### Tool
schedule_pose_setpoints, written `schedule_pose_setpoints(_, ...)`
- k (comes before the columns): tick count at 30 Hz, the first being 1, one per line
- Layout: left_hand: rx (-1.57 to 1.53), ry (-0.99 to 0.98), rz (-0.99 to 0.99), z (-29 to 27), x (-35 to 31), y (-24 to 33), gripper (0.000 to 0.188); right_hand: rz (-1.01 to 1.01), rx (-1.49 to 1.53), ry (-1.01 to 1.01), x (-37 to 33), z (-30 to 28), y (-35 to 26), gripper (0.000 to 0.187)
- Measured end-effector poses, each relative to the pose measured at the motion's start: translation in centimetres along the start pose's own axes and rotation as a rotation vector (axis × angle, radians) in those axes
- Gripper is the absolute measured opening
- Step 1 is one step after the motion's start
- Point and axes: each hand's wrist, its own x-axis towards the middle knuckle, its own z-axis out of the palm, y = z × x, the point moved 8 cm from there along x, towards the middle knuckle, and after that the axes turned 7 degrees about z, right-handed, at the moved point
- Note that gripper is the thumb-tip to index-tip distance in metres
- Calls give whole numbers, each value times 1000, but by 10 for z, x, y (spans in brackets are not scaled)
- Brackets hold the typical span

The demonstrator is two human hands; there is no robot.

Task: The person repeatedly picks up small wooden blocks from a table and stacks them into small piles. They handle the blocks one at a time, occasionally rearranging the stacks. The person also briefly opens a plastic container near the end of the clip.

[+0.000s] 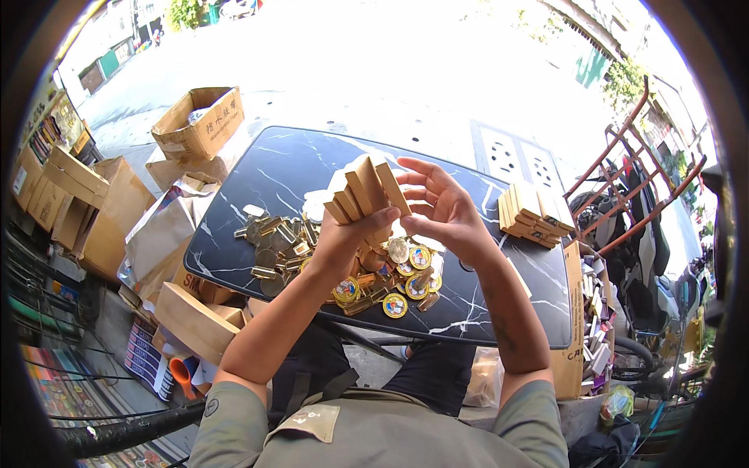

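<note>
Above the middle of the table, my left hand is closed round a fanned bunch of flat, light-brown wooden blocks, its thumb across their lower ends. Close at their right side is my right hand, fingers stretched and apart, fingertips beside the outermost block; I cannot tell whether they touch it. Below both hands lies a loose heap of round gold medallions with coloured centres. Small shiny gold metal pieces spread to the left of it, partly hidden by my left forearm.
The black marble-patterned table also bears stacked wooden blocks at its right. Cardboard boxes stand beyond its left side. At the right are a box of small packets and a rusty red metal frame. A bicycle stands at lower left.
</note>
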Motion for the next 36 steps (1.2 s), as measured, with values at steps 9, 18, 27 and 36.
schedule_pose_setpoints(9, 227, -142, 8, 26, 5, 24, 61, 85, 196, -41, -3, -17, 41, 85)
schedule_pose_setpoints(18, 407, -300, 21, 25, 60, 1, 66, 40, 183, 2, -2, -45, 52, 78)
schedule_pose_setpoints(27, 358, -293, 50, 19, 64, -6, 65, 20, 139, 36, 0, -42, 54, 82)
schedule_pose_setpoints(36, 120, -245, 12, 9, 56, 1, 57, -19, 193, 177, -3, -55, 48, 74)
